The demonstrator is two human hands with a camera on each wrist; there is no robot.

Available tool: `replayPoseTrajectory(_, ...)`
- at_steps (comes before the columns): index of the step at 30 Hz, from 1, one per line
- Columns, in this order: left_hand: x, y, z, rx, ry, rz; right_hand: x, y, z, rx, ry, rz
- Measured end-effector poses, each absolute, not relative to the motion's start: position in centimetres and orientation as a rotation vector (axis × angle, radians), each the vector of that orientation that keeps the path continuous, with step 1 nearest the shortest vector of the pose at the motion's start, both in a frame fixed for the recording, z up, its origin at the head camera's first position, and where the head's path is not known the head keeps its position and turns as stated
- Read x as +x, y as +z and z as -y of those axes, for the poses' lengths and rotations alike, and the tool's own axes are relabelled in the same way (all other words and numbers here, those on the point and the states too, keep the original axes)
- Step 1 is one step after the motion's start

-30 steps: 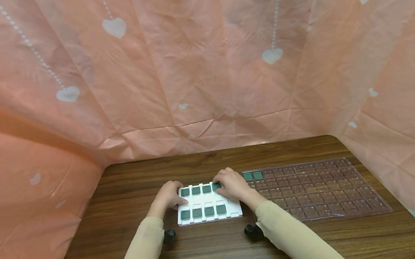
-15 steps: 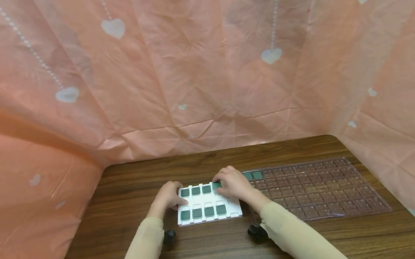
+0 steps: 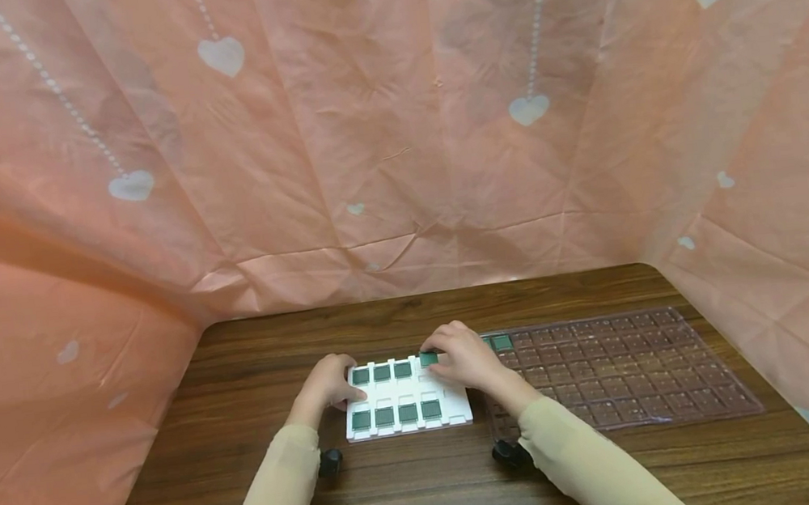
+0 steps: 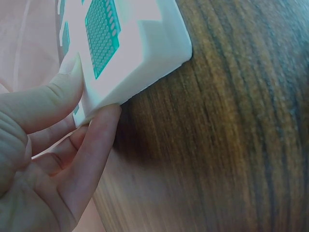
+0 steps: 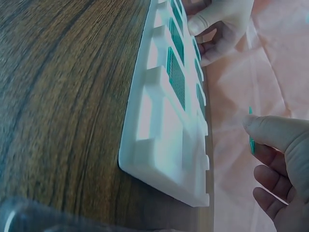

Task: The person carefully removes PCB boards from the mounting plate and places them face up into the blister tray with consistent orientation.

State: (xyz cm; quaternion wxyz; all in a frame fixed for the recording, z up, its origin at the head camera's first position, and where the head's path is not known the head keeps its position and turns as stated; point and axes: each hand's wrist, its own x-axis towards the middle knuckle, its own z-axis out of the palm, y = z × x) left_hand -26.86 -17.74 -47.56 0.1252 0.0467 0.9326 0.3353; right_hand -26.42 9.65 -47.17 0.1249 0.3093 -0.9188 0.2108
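Observation:
A white tray on the table holds several square green chips in two rows. My left hand grips the tray's left edge, its thumb on top and fingers beneath; in the left wrist view the thumb lies close to a chip covered in a fine grid of dots. Between thumb and fingers, my right hand pinches one green chip over the tray's back row. Seen edge-on in the right wrist view, this held chip is apart from the tray, and a pocket at the tray's near end stands bare.
Just right of the white tray lies a large clear plastic tray divided into many small pockets. A green chip shows in its back left corner, partly beside my right hand. Pink cloth hangs around the wooden table.
My right hand has lifted the chip out of the back row of the white tray and drawn a little to the right with it. The left hand keeps its hold, unmoved.

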Motion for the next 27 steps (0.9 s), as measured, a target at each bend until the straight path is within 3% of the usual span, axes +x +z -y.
replayPoseTrajectory(27,-26.9,-47.7,17.7,0.117,0.993,-2.711,-25.6,-47.0,-12.2,0.887,0.641,2.655)
